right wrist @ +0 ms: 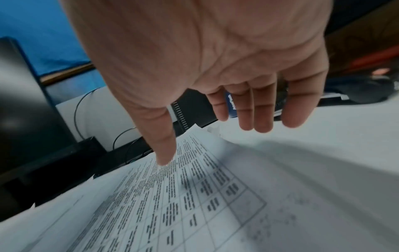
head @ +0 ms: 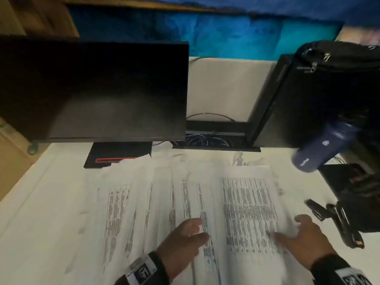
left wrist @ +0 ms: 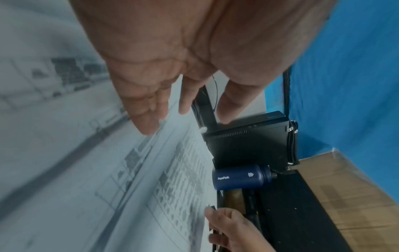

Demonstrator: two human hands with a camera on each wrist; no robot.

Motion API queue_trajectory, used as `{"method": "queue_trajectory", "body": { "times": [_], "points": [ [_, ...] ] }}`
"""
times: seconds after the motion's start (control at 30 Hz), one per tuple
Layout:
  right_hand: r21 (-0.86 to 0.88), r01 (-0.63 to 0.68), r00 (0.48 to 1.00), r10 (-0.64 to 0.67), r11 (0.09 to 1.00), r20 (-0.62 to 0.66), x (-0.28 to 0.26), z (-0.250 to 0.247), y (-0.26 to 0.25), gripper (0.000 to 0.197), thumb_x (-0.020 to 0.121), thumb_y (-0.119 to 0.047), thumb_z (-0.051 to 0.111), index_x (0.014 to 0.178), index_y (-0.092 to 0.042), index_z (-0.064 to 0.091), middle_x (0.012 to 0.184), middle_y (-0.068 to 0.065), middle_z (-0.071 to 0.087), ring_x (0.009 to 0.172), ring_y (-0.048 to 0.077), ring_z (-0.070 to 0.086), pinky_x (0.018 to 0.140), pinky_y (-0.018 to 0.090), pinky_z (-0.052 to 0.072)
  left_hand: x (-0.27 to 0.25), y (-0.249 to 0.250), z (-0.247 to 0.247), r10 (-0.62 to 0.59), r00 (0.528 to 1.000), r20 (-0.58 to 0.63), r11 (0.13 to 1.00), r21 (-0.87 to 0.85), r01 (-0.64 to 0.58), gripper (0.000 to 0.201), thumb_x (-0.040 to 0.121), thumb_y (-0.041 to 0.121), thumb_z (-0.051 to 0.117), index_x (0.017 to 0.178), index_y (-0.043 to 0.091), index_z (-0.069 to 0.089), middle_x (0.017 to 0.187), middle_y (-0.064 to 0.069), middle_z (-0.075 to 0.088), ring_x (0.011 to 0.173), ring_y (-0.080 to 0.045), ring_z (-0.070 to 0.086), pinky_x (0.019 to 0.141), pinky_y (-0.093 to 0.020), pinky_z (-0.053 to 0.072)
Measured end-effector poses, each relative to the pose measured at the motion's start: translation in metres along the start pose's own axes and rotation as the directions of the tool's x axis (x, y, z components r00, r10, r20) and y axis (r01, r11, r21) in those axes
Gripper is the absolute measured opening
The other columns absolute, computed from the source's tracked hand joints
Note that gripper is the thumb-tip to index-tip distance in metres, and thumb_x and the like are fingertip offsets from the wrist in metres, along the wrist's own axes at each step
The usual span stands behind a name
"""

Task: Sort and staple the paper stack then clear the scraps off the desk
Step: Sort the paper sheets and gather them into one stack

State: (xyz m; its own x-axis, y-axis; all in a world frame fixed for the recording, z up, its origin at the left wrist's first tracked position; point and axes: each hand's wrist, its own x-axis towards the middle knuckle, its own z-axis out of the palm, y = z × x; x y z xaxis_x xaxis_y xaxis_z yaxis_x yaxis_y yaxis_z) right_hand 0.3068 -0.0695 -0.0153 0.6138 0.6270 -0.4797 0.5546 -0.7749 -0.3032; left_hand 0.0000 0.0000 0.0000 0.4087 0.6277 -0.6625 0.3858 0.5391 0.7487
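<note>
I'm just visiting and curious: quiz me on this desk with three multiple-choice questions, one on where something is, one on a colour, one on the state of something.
1. Where does the water bottle lie?
A. on the desk's right side, beyond the papers
B. on top of the monitor
C. in the left hand

2. What colour is the bottle?
A. red
B. dark blue
C. yellow

3. How is the right hand?
A. clenched in a fist
B. gripping the stapler
C. open, fingers straight over the printed papers

Answers:
1 A, it lies on its side at the right, near the black computer box.
2 B, its body is navy in the head and left wrist views.
3 C, the right wrist view shows straight fingers holding nothing.
</note>
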Motion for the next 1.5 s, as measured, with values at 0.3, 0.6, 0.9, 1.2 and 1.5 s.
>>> {"method": "queue_trajectory", "body": {
  "times": [0.3, 0.6, 0.9, 1.2, 1.5],
  "points": [
    [0.233, 0.153, 0.988, -0.148, 0.96, -0.038, -0.011, 0.031, 0.013, 0.034, 0.078, -0.009, 0.079, 0.106, -0.011, 0.059, 0.098, 0.006, 0.066, 0.086, 0.021, 0.061, 0.076, 0.031, 0.045, 0.024, -0.051, 0.019, 0.136, 0.991, -0.013, 0.989, -0.057, -0.137, 0.079, 0.08, 0.035, 0.074, 0.149, 0.026, 0.037, 0.132, 0.008, 0.057, 0.105, -0.005, 0.059, 0.082, -0.019, 0.047],
    [0.338, 0.593, 0.792, -0.453, 0.731, -0.41, -0.086, 0.042, 0.005, 0.018, 0.091, -0.004, 0.063, 0.086, -0.022, 0.064, 0.088, -0.008, 0.069, 0.085, 0.013, 0.064, 0.067, 0.022, 0.044, 0.014, -0.061, 0.014, 0.166, 0.978, -0.124, 0.937, -0.291, -0.196, 0.014, 0.086, 0.001, 0.069, 0.085, 0.006, 0.057, 0.064, -0.008, 0.055, 0.055, -0.017, 0.05, 0.048, -0.025, 0.039],
    [0.456, 0.756, 0.653, -0.582, 0.469, -0.485, -0.163, 0.049, -0.003, 0.012, 0.093, -0.011, 0.063, 0.093, -0.022, 0.066, 0.093, -0.009, 0.076, 0.086, 0.01, 0.071, 0.078, 0.031, 0.055, -0.039, -0.086, 0.009, 0.372, 0.914, -0.159, 0.838, -0.366, -0.405, 0.033, 0.088, 0.009, 0.07, 0.121, 0.011, 0.065, 0.111, -0.012, 0.076, 0.104, -0.033, 0.072, 0.098, -0.055, 0.053],
    [0.001, 0.497, 0.839, -0.48, 0.868, -0.256, -0.078, 0.052, 0.01, 0.033, 0.082, -0.051, 0.068, 0.088, -0.021, 0.055, 0.089, -0.001, 0.065, 0.083, 0.018, 0.06, 0.072, 0.03, 0.046, -0.081, -0.119, -0.073, 0.401, 0.748, -0.529, 0.732, -0.306, -0.609, 0.021, 0.098, 0.009, 0.058, 0.112, 0.015, 0.072, 0.107, -0.007, 0.077, 0.102, -0.03, 0.072, 0.091, -0.046, 0.053],
    [-0.086, 0.556, 0.831, -0.555, 0.827, 0.031, -0.11, 0.106, -0.063, 0.053, 0.085, -0.068, 0.054, 0.082, -0.016, 0.054, 0.078, -0.001, 0.059, 0.066, 0.016, 0.054, 0.065, 0.031, 0.047, -0.04, -0.161, -0.158, 0.199, 0.841, -0.504, 0.881, -0.284, -0.378, 0.027, 0.089, 0.024, 0.068, 0.116, 0.022, 0.071, 0.124, -0.004, 0.071, 0.118, -0.035, 0.061, 0.109, -0.062, 0.034]
  ]
}}
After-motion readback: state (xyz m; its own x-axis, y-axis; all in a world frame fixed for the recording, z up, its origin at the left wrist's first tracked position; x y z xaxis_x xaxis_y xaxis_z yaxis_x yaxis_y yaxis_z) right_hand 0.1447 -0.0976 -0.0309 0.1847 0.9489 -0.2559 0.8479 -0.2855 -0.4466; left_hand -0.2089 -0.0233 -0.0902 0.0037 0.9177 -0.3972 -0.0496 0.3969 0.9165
